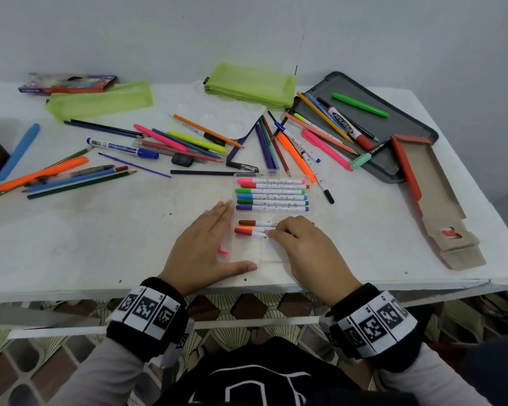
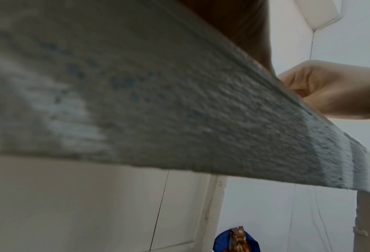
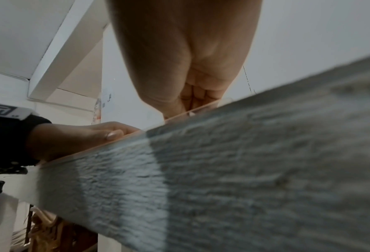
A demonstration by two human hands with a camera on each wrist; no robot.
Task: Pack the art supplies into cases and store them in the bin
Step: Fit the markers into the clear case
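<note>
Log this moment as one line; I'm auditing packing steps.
step: filling clear marker case | left hand: flat, steadying case | right hand: grip pinching red marker | bin: unseen

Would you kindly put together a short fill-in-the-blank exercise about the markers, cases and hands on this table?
1. The clear marker case holds a far row of ____ markers.
2. The left hand lies ____ beside the case, fingers straight.
3. The right hand has its fingertips on the ____ marker in the near row.
4. The green marker lies alone in the open ____ case.

Missing words: six; flat; orange; grey
</note>
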